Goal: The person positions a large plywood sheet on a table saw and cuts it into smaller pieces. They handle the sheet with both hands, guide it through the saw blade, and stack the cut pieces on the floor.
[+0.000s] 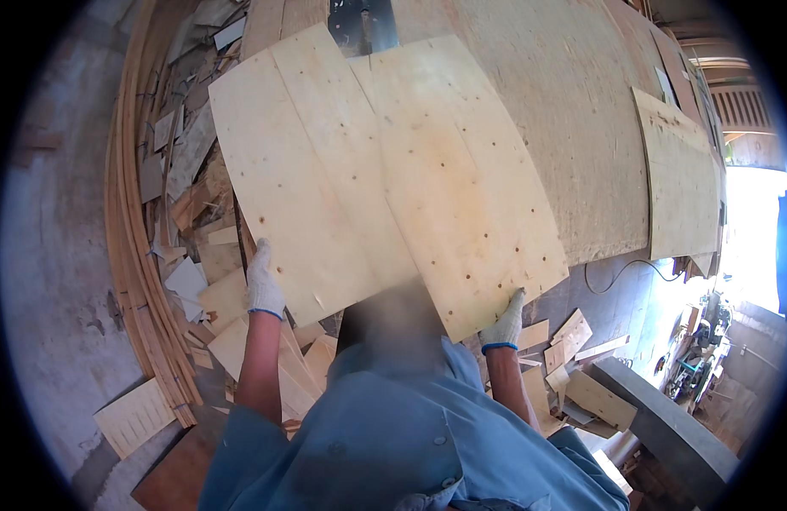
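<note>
Head view: left hand point(265, 283) grips a plywood panel point(317, 179), right hand point(504, 324) a knottier panel point(466, 196), apparently mid-positioning; next move likely needs even support

A bright opening point(752, 238) lights the grey floor point(610, 295).

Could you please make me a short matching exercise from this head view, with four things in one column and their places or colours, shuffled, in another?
Column one
1. Left hand
2. Long wooden strips
3. Right hand
4. Shirt

Column two
A. Gloved, gripping the near end of the pale boards toward their right corner
B. Blue, with buttons down the front
C. Running lengthwise along the left side of the view
D. Gloved, gripping the pale boards near their lower left corner

Right pairs
1-D, 2-C, 3-A, 4-B
</note>
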### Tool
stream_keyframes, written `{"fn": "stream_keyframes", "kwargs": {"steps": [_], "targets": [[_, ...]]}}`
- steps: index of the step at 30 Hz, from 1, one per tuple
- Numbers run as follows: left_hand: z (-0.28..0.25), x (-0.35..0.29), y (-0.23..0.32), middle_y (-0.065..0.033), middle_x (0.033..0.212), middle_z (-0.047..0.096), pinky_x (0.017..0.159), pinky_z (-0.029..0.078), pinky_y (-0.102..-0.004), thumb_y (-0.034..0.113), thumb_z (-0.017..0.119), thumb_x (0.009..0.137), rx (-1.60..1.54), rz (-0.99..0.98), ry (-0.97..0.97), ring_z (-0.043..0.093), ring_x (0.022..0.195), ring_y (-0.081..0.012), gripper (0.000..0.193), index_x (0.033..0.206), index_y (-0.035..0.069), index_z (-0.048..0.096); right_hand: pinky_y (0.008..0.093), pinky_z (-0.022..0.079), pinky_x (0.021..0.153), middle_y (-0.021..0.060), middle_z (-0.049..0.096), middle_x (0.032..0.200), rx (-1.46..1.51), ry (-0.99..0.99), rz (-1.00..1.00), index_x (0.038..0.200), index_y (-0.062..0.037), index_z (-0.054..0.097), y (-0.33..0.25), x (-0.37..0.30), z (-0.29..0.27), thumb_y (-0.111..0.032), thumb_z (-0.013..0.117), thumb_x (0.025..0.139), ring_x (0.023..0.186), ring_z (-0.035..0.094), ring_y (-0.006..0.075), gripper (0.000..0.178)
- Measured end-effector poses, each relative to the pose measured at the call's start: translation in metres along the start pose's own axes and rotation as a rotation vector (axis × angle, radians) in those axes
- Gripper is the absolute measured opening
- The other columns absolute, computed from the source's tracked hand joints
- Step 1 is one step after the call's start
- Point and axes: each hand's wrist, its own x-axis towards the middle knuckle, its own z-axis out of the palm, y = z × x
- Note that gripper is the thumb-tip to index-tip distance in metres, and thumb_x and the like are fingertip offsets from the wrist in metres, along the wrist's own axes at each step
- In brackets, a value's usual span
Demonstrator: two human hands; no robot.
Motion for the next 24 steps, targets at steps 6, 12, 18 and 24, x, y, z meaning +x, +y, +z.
{"fn": "stream_keyframes", "kwargs": {"steps": [6, 12, 18, 24], "targets": [[0.004, 0.04, 0.004, -0.0138, 0.128, 0.062, 0.094, 0.053, -0.0405, 0.04, 0.053, 0.1, -0.049, 0.036, -0.033, 0.064, 0.111, -0.0268, 0.054, 0.136, 0.0, 0.051, 0.0468, 0.048, 0.102, 0.0096, 0.056, 0.138, 0.148, -0.121, 0.037, 0.142, -0.0096, 0.047, -0.062, -0.029, 0.092, -0.053, 0.043, 0.102, 0.124, 0.055, 0.0281, 0.059], [0.013, 0.064, 0.016, -0.0143, 0.127, 0.062, 0.093, 0.054, -0.0414, 0.039, 0.054, 0.1, -0.05, 0.051, -0.074, 0.064, 0.11, -0.0277, 0.054, 0.136, 0.0, 0.05, 0.0461, 0.05, 0.1, 0.0106, 0.056, 0.137, 0.129, -0.004, 0.031, 0.142, -0.0081, 0.047, -0.079, -0.025, 0.13, -0.054, 0.044, 0.101, 0.121, 0.058, 0.0297, 0.061], [0.025, 0.07, 0.029, -0.0148, 0.129, 0.06, 0.095, 0.053, -0.0415, 0.041, 0.053, 0.1, -0.038, 0.047, -0.089, 0.064, 0.11, -0.0278, 0.054, 0.137, 0.0, 0.05, 0.0368, 0.05, 0.097, 0.0118, 0.056, 0.133, 0.174, -0.071, 0.015, 0.14, -0.0002, 0.047, -0.078, -0.011, 0.139, -0.053, 0.04, 0.103, 0.118, 0.058, 0.0236, 0.065], [0.018, 0.03, 0.015, -0.015, 0.131, 0.059, 0.093, 0.055, -0.042, 0.041, 0.051, 0.101, -0.021, 0.08, -0.177, 0.062, 0.115, -0.0272, 0.054, 0.138, 0.001, 0.047, 0.0474, 0.052, 0.096, 0.0112, 0.058, 0.134, 0.257, -0.098, -0.007, 0.139, -0.0071, 0.049, -0.064, 0.007, 0.125, -0.052, 0.046, 0.101, 0.118, 0.06, 0.0297, 0.059]]}}
